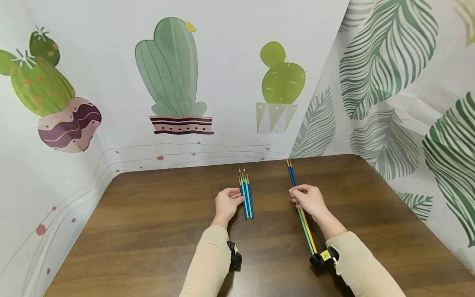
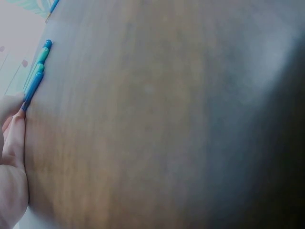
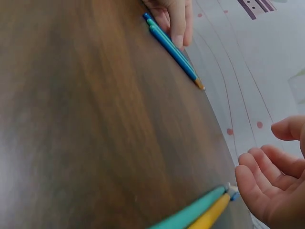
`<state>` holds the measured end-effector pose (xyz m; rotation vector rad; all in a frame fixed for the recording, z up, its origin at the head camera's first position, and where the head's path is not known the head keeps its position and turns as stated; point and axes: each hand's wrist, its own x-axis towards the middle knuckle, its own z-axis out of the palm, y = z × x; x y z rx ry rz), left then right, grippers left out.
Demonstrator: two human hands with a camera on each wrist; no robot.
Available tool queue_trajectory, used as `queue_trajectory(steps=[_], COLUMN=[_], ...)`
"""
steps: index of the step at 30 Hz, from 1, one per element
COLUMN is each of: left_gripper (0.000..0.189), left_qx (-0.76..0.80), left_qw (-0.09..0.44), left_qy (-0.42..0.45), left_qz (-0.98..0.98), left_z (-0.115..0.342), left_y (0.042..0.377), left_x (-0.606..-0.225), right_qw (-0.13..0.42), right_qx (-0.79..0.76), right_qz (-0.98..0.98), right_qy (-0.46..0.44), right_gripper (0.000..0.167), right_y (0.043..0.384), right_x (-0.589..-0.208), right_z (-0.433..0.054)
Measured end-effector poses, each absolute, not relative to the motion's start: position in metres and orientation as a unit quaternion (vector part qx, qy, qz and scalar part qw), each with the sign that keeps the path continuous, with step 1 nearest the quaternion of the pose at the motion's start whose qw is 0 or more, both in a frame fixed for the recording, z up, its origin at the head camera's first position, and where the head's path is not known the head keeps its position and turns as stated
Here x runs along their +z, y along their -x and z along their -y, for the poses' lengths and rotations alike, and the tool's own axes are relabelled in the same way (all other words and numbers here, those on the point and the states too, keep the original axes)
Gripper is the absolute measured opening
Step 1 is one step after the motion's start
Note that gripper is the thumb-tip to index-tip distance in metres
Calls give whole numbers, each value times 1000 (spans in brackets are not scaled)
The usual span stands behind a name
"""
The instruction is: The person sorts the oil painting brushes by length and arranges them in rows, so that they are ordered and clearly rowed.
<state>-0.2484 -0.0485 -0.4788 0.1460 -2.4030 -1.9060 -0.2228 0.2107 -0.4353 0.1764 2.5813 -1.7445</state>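
Note:
In the head view, several blue and light-blue paintbrushes (image 1: 246,200) lie side by side on the brown table, tips pointing away from me. My left hand (image 1: 227,205) is at their left side, its thumb and fingertips pinching the edge brush. That blue handle (image 2: 33,88) runs out from between thumb and finger in the left wrist view. Farther right, two dark-blue paintbrushes (image 1: 292,175) lie in line with a teal and a yellow handle (image 1: 308,235). Over the place where they meet hovers my right hand (image 1: 309,200). Its fingers (image 3: 259,167) are loosely bent, with a gap to the thumb.
The wooden table (image 1: 156,231) ends at the back against a wall covering (image 1: 230,90) printed with cacti and leaves. A black wrist camera (image 1: 234,258) is strapped to the left sleeve, and another camera (image 1: 322,258) to the right one, overlapping the handles' near ends.

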Motion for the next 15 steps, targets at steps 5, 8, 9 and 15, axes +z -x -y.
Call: queue_trajectory(steps=[5,8,9,15], left_gripper=[28,28,28,28], left_qx=[-616,-614,-615,-615], left_qw=[38,38,37,34], left_qy=[-45,-44,-46,-50], left_qz=[786,787,786,786], left_z=[48,48,48,48], left_y=[247,247,247,248], left_x=[-477,-477,-476,-477], right_qw=[18,22,23,29], right_qx=[-567,-572,-572,-570], right_qz=[-822,-818,-818,-820], right_qy=[-54,-51,-50,-47], right_gripper=[34,34,34,32], right_y=[228,231,232,238], right_x=[-433,-433,-433,-434], right_z=[-199,-192,-191,-181])
